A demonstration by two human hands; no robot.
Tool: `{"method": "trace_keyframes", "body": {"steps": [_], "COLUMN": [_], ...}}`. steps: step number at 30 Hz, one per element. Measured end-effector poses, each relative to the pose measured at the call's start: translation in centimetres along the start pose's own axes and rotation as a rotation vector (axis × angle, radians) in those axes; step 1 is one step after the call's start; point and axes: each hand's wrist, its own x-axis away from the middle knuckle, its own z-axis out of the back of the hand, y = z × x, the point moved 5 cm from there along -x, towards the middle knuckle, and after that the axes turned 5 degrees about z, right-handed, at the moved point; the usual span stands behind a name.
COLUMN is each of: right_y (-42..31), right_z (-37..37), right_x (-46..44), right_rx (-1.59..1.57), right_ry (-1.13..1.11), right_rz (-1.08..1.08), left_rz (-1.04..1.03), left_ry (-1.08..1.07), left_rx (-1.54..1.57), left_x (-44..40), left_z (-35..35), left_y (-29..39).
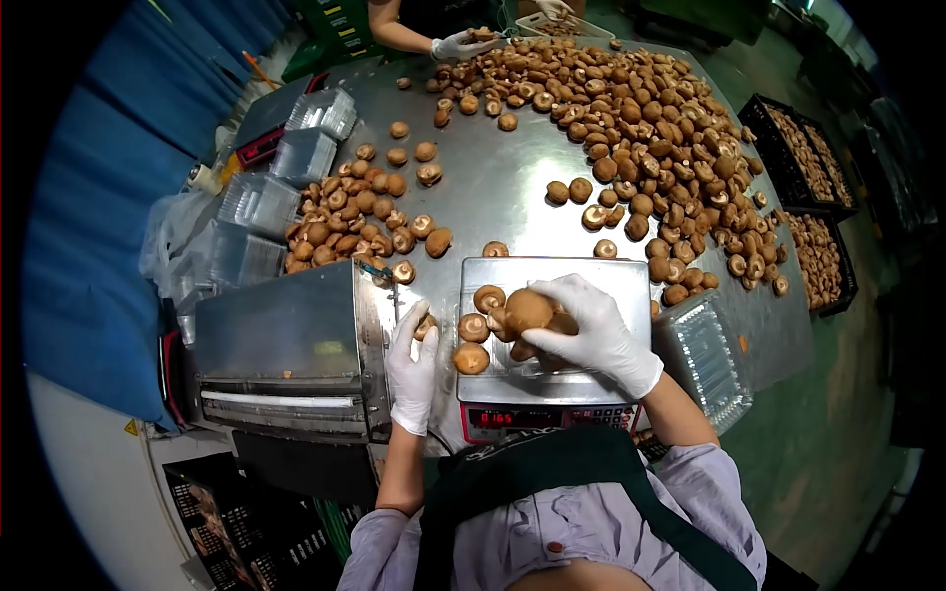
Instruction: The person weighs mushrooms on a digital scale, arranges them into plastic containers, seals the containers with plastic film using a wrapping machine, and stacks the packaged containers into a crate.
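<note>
We've 1 scale [631, 295], 1 table [493, 158], min. 5 clear containers [702, 360] & mushrooms [529, 309], approx. 100s, no exact ct. possible.

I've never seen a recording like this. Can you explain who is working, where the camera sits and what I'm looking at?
No robot here: a person works with two hands in white gloves. The single picture comes from a camera on their head, looking forward and down.

On the metal table lie brown mushrooms, with clear plastic trays at the left and one tray at the right. Nearest the person is a scale with a red display.

The left hand holds a small mushroom beside the scale; the right hand grips a large mushroom over it. A co-worker's gloved hand shows at the far side.
</note>
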Motion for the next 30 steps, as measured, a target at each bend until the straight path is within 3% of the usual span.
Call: {"method": "trace_keyframes", "body": {"steps": [8, 12, 16, 18, 20, 26, 28, 30], "right_y": [3.6, 4.0, 3.2, 3.0, 4.2, 4.1, 4.3, 4.3], "right_z": [6.0, 5.5, 4.5, 3.4, 1.1, 1.6, 1.9, 2.3], "right_x": [4.1, 7.2, 8.9, 9.0, 10.2, 10.3, 10.5, 10.8], "right_rx": [-0.014, 0.015, -0.065, 0.068, 0.434, 0.311, 0.237, 0.253], "right_ry": [0.324, 0.211, 0.088, -0.02, -0.195, -0.035, 0.0, 0.032], "right_rz": [-0.218, -0.252, -0.118, 0.062, 0.064, -0.042, -0.082, -0.097], "left_rz": [0.027, 0.104, 0.039, 0.019, 0.012, -0.004, 0.103, -0.012], "left_ry": [-0.042, -0.094, -0.119, -0.13, -0.148, -0.154, -0.11, -0.079], "left_rx": [0.075, 0.154, 0.052, 0.0, -0.007, -0.064, 0.167, -0.088], "left_x": [0.0, -0.3, -0.5, -0.3, 0.0, 0.5, 0.3, -0.2], "left_z": [-0.7, -1.6, -2.3, -2.6, -3.5, -4.1, -3.8, -2.6], "left_y": [0.0, 0.1, 0.1, 0.7, 0.0, 0.5, 0.1, 0.4]}}
